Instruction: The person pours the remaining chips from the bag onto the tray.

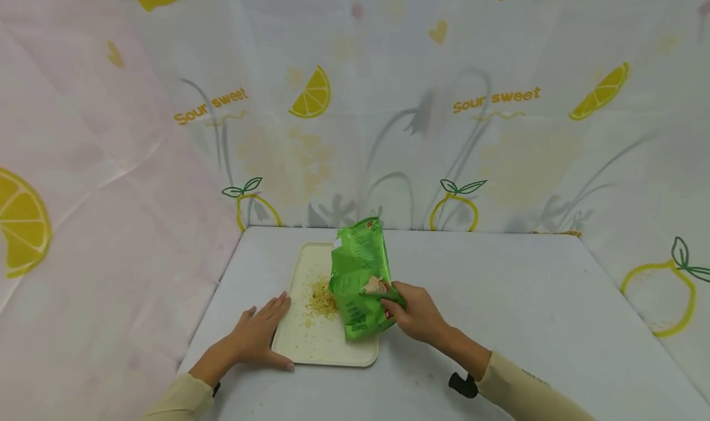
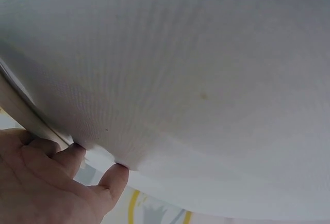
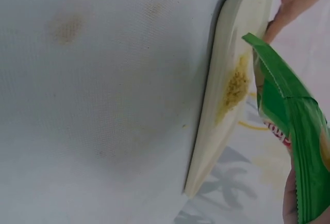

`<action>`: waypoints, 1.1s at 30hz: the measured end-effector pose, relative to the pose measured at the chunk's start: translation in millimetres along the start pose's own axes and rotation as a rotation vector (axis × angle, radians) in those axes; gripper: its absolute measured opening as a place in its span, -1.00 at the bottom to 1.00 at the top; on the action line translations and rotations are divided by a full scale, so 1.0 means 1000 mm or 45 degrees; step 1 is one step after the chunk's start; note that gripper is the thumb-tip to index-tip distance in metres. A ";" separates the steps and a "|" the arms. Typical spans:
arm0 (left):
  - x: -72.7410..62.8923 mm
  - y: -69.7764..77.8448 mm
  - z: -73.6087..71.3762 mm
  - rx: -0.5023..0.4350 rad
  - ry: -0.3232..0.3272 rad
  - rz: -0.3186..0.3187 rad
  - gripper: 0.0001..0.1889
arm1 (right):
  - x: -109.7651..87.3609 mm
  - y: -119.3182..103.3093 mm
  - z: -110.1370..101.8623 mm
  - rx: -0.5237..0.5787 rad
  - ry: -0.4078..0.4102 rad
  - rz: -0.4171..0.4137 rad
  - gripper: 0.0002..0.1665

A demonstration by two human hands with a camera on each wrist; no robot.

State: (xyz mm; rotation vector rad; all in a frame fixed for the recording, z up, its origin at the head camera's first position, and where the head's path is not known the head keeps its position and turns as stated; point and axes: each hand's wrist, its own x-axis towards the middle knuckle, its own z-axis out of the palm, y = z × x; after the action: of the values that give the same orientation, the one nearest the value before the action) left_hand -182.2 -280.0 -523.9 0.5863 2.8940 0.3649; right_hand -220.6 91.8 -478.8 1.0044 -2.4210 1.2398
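Note:
My right hand grips the right side of a green snack bag, tilted over a cream tray. Under the bag's left edge, a small heap of yellowish crumbs lies on the tray, with finer bits scattered round it. In the right wrist view the bag hangs above the tray and the crumbs. My left hand rests at the tray's left edge, fingers extended and thumb spread along the near corner. In the left wrist view the fingertips of the left hand touch the white surface.
A white tabletop surrounds the tray, with faint stains and a few crumbs near its front. Behind and to the sides hangs a pale cloth printed with lemons and words. A small black object sits by the right sleeve.

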 end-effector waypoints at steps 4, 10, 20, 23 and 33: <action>0.000 -0.002 0.001 0.007 -0.003 0.004 0.47 | 0.000 0.001 -0.001 -0.008 -0.030 0.018 -0.94; 0.004 -0.004 0.000 0.015 -0.005 0.007 0.48 | 0.001 -0.003 -0.003 -0.014 0.018 0.034 -0.92; 0.001 -0.001 -0.003 -0.076 -0.036 -0.005 0.47 | 0.005 -0.003 -0.006 -0.083 -0.007 0.045 -0.93; 0.003 0.000 -0.005 -0.071 -0.022 0.008 0.46 | 0.006 0.000 -0.006 -0.081 -0.013 0.064 -0.93; 0.000 0.003 -0.005 -0.075 -0.013 0.024 0.45 | -0.001 -0.001 -0.004 -0.010 -0.029 0.103 -0.94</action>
State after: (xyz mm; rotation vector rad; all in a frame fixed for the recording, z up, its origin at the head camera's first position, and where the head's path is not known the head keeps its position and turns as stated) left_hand -181.8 -278.5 -518.3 0.6045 2.8593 0.4469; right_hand -219.6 94.9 -475.5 0.9324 -2.5048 1.2499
